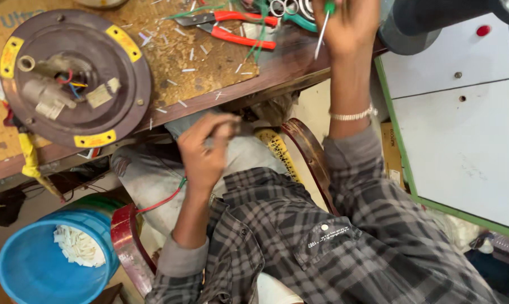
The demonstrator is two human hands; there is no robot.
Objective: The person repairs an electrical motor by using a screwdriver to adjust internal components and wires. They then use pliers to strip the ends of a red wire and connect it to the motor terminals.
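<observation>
My right hand [347, 22] is raised over the far edge of the wooden bench [288, 62] and grips a green-handled screwdriver [323, 31], its thin metal shaft pointing down. A silver bracelet sits on that wrist. My left hand [205, 149] is lower, over my lap, blurred, with its fingers curled into a fist around thin red and green wires [167, 197] that trail down past the wrist. A brown round motor plate [74, 73] with yellow tape patches and short wires lies on the bench at the left, apart from both hands.
Red-handled pliers [240, 31] and green-handled scissors [299, 19] lie on the bench among cut white wire bits. A blue bucket [35, 276] with white scraps stands on the floor at lower left. A white cabinet [463, 141] stands at right, beyond a red-brown chair frame [311, 157].
</observation>
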